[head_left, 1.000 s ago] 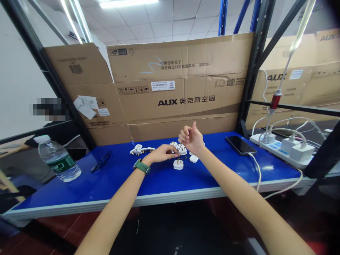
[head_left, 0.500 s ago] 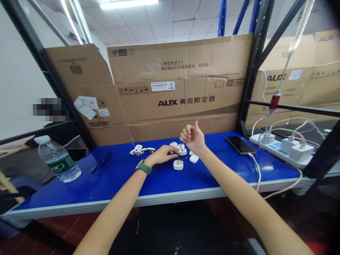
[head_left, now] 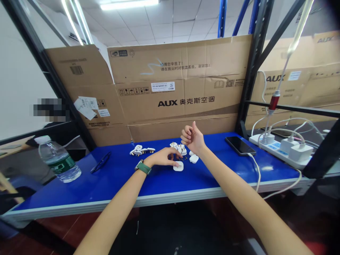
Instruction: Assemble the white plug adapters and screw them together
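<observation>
My left hand [head_left: 166, 157], with a green-banded watch [head_left: 143, 167] on the wrist, reaches low over the blue table. Its thumb touches the top of a white plug piece [head_left: 178, 168], while the other fingers stay apart from the thumb, over small dark metal pieces [head_left: 185, 158]. My right hand [head_left: 193, 137] is raised just behind and to the right, fingers curled in and thumb pointing up. Whatever it may hold is hidden. Under and beside it lie white plugs [head_left: 181, 150] with prongs upward and another white plug part [head_left: 194, 159].
More white plugs [head_left: 138, 151] lie to the left. Glasses [head_left: 101, 163] and a water bottle [head_left: 57, 161] are farther left. At right are a phone [head_left: 240, 146] with its cable and a power strip [head_left: 281, 150]. Cardboard [head_left: 183, 117] walls the back; a person sits beyond the left side.
My left hand has shifted slightly, its thumb coming down onto the near plug piece. The prongs seen standing on that piece no longer show. My right hand has barely moved.
</observation>
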A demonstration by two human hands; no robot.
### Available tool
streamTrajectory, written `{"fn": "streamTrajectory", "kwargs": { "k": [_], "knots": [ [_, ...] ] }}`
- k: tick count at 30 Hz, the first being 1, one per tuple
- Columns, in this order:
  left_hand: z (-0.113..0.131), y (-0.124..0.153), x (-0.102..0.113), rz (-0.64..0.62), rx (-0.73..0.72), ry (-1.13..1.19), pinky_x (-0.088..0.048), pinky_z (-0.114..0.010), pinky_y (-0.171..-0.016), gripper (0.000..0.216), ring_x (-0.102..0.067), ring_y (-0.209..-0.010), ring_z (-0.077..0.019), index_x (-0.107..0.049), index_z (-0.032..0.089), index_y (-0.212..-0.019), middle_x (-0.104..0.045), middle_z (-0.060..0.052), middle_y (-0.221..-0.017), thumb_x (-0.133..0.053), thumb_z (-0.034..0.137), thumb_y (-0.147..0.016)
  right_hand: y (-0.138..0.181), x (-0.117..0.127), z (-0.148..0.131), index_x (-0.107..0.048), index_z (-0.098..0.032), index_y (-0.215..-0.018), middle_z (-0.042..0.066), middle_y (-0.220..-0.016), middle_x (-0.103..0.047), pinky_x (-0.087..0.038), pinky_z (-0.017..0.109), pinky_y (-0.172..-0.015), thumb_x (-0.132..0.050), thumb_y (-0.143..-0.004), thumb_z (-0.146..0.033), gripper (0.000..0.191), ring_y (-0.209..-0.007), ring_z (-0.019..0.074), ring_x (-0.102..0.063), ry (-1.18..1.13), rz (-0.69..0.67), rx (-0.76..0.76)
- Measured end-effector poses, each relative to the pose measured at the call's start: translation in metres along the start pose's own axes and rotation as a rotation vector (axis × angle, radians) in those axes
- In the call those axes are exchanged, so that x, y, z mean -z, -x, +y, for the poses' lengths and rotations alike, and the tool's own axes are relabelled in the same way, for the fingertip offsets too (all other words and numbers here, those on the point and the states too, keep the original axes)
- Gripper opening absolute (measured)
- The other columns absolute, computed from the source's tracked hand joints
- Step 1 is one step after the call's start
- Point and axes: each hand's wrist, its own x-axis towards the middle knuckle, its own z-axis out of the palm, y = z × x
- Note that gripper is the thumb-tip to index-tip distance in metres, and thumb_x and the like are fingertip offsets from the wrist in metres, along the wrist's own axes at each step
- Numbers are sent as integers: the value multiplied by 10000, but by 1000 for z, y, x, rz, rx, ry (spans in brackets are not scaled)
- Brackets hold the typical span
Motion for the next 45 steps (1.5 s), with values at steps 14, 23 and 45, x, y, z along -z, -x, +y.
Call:
{"fn": "streamTrajectory", "kwargs": {
  "k": [14, 23, 45],
  "knots": [
    [9, 0, 0, -65, -22, 42, -458, -246, -695, 467, -643, -845, -172, -730, 223, -1151, -724, -69, -1040, -792, 484, -768, 0, -1, 2, -324, -204, -602, -57, -530, -260, -178, 229, -419, -411, -945, -695, 605, -438, 86, -142, 26, -38, -26],
    [11, 1, -6, -157, -23, 60, -474, -243, -685, 453, -630, -802, -159, -710, 214, -1143, -718, -52, -1009, -813, 366, -729, -1, 1, 3, -314, -209, -608, -58, -533, -259, -182, 229, -423, -434, -955, -653, 577, -438, 88, -142, 48, -40, -15],
    [-13, -8, 7, 695, 12, 335, -574, -352, -894, 595, -701, -990, -224, -580, 163, -1218, -703, -118, -1125, -813, 441, -746, -6, 19, 28, -595, -201, -847, -8, -751, -594, -345, 265, -652, -592, -907, -441, 248, -687, 152, -476, 1195, -108, 321]
  ]
}}
